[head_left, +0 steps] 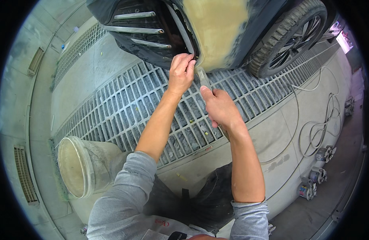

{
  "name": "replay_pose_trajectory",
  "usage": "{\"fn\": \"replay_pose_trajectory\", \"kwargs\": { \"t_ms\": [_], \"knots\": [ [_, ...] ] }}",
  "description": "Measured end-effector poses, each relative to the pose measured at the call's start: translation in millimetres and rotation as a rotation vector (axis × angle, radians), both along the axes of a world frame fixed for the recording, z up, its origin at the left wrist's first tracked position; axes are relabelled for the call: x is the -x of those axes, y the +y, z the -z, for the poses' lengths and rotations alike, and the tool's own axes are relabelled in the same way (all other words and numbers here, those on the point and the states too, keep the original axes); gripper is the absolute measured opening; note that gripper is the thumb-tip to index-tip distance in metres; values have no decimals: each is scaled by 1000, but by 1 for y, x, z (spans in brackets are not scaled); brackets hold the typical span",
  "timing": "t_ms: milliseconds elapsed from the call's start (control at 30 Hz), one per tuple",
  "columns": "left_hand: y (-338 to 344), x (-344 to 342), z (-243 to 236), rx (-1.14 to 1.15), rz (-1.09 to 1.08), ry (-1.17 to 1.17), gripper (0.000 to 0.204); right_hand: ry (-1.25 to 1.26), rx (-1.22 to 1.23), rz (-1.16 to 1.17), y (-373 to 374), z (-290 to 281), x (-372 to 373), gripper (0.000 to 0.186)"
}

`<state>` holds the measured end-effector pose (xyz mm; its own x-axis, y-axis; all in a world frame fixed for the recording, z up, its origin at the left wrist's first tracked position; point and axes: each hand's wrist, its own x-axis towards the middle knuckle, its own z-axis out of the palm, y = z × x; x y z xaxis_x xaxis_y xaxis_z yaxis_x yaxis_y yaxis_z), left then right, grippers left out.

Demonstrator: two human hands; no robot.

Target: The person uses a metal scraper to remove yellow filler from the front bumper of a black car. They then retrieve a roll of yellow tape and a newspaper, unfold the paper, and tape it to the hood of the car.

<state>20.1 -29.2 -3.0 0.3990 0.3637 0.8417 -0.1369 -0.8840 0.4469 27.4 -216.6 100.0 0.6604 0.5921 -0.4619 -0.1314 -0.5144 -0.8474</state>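
Grey spreader blade point(202, 77) angled against yellow-filled dark bumper point(214, 28).
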Motion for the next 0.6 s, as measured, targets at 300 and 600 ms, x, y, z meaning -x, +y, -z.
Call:
{"fn": "replay_pose_trajectory", "kwargs": {
  "t_ms": [300, 600],
  "knots": [
    [-3, 4, -3, 153, 42, 70, 22, -13, -12, -22, -5, -3, 1, 49],
    [1, 3, -3, 241, 27, 58, 18, -29, 34, -53, -2, -1, -3, 50]
  ]
}}
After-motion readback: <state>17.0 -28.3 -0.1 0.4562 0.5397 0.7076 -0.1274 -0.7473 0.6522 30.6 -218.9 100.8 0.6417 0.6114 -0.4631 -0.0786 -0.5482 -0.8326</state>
